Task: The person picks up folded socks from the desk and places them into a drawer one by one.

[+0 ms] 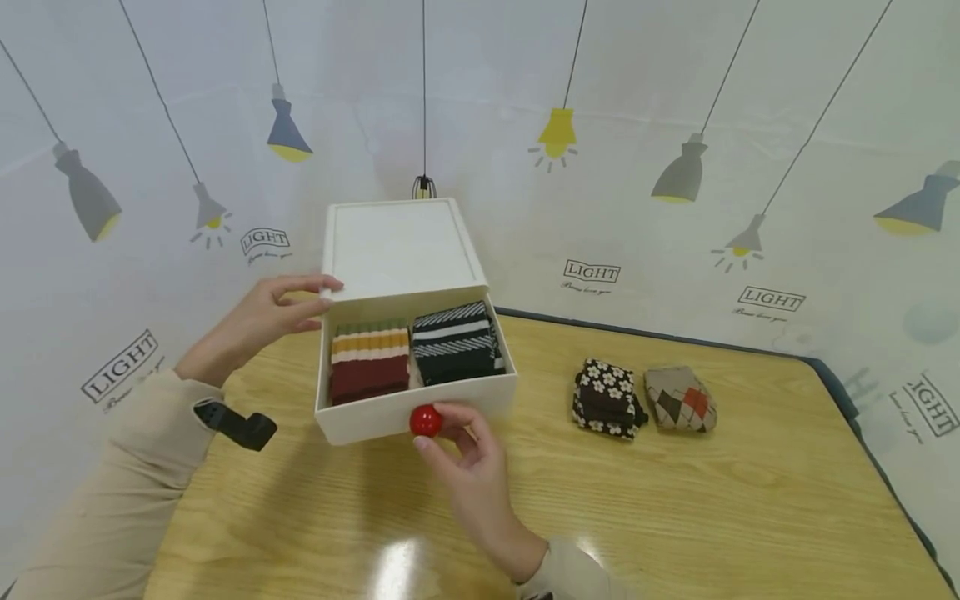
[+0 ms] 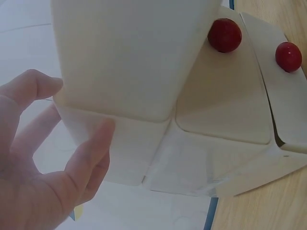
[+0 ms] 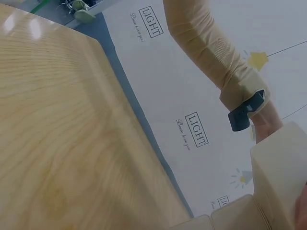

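A white drawer cabinet [image 1: 401, 246] stands on the table with its top drawer [image 1: 367, 425] pulled out. Inside lie folded maroon, mustard and green striped socks [image 1: 370, 362] on the left and black-and-white striped socks [image 1: 453, 342] on the right. My right hand [image 1: 472, 471] pinches the red knob [image 1: 426, 421] on the drawer's front between thumb and fingers. My left hand [image 1: 273, 317] holds the cabinet's front left corner, fingers bent against its edge. From below, the left wrist view shows this hand [image 2: 62, 163] and two lower red knobs [image 2: 224, 35].
On the table [image 1: 720, 500], right of the cabinet, lie folded black flower-patterned socks [image 1: 606, 398] and beige argyle socks [image 1: 681, 398]. A white backdrop [image 1: 510, 200] printed with lamps hangs behind the table's far edge. Lower shut drawers [image 2: 225, 96] sit under the pulled-out one.
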`<action>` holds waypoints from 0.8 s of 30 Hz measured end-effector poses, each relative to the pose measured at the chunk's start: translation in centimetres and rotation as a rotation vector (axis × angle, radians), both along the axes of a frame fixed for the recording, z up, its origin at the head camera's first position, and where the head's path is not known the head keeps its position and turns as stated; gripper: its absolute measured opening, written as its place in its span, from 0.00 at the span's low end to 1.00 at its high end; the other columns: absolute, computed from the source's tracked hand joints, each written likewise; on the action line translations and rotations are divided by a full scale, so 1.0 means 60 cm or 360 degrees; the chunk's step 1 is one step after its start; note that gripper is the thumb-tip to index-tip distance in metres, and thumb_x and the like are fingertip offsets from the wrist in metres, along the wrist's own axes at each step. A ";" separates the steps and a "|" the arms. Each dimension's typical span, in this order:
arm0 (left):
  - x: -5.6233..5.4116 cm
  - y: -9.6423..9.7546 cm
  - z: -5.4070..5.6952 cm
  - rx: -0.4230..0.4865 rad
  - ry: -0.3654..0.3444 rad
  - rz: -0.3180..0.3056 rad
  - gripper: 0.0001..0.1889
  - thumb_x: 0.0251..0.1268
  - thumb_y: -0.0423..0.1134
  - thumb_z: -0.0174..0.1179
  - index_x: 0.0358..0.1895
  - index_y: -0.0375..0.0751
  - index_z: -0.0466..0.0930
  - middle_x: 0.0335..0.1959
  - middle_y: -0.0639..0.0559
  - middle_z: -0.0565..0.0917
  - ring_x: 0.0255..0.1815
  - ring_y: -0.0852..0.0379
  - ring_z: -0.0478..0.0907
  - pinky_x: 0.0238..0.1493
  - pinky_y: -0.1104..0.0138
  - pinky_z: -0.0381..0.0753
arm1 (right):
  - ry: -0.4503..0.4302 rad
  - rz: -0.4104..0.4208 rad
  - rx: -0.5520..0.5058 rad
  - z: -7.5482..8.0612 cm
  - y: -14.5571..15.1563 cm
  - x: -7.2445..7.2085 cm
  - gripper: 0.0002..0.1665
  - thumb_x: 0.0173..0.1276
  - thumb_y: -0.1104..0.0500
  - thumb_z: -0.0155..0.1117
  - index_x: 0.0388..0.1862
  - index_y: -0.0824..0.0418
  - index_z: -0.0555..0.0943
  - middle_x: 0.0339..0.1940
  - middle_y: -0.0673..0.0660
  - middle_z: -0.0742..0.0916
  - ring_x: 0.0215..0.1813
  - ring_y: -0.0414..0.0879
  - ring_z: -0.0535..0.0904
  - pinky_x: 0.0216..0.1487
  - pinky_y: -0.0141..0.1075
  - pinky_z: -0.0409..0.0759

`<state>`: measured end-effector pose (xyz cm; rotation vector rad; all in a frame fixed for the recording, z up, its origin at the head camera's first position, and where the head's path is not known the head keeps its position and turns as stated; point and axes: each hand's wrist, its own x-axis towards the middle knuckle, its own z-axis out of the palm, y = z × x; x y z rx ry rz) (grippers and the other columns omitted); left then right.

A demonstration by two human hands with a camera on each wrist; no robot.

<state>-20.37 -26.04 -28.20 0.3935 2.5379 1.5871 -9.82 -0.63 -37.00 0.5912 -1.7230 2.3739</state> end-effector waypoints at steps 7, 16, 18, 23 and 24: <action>-0.001 -0.001 -0.003 0.0014 -0.0019 0.0056 0.24 0.62 0.46 0.53 0.58 0.36 0.67 0.64 0.45 0.61 0.55 0.45 0.67 0.52 0.59 0.74 | -0.0030 -0.0110 0.0093 0.012 -0.017 -0.043 0.18 0.51 0.76 0.62 0.42 0.74 0.73 0.39 0.64 0.77 0.40 0.44 0.74 0.44 0.31 0.78; 0.001 0.001 0.001 -0.0003 -0.0043 0.0070 0.25 0.62 0.47 0.53 0.59 0.38 0.66 0.64 0.47 0.60 0.56 0.46 0.66 0.53 0.58 0.73 | -0.0178 -0.0123 0.0231 0.022 -0.035 -0.116 0.17 0.55 0.69 0.64 0.45 0.69 0.74 0.39 0.60 0.77 0.41 0.46 0.74 0.47 0.34 0.77; 0.002 0.001 0.001 0.0011 -0.0056 0.0073 0.25 0.62 0.48 0.53 0.59 0.38 0.67 0.64 0.48 0.60 0.57 0.47 0.66 0.53 0.59 0.73 | -0.0191 -0.0122 0.0292 0.024 -0.037 -0.132 0.17 0.56 0.67 0.64 0.45 0.67 0.74 0.40 0.59 0.78 0.41 0.46 0.74 0.48 0.33 0.77; 0.002 0.000 0.003 0.0053 -0.0076 0.0043 0.25 0.63 0.47 0.52 0.59 0.37 0.66 0.65 0.47 0.59 0.60 0.49 0.61 0.54 0.59 0.73 | -0.0224 -0.0122 0.0384 0.030 -0.044 -0.163 0.17 0.57 0.64 0.63 0.46 0.64 0.74 0.41 0.56 0.78 0.42 0.46 0.74 0.48 0.32 0.76; 0.002 -0.001 0.003 0.0056 -0.0078 0.0040 0.25 0.63 0.47 0.52 0.59 0.37 0.66 0.65 0.47 0.59 0.61 0.49 0.60 0.54 0.59 0.73 | -0.0227 -0.0124 0.0389 0.032 -0.045 -0.167 0.17 0.57 0.64 0.64 0.46 0.64 0.74 0.41 0.56 0.78 0.42 0.46 0.74 0.48 0.32 0.77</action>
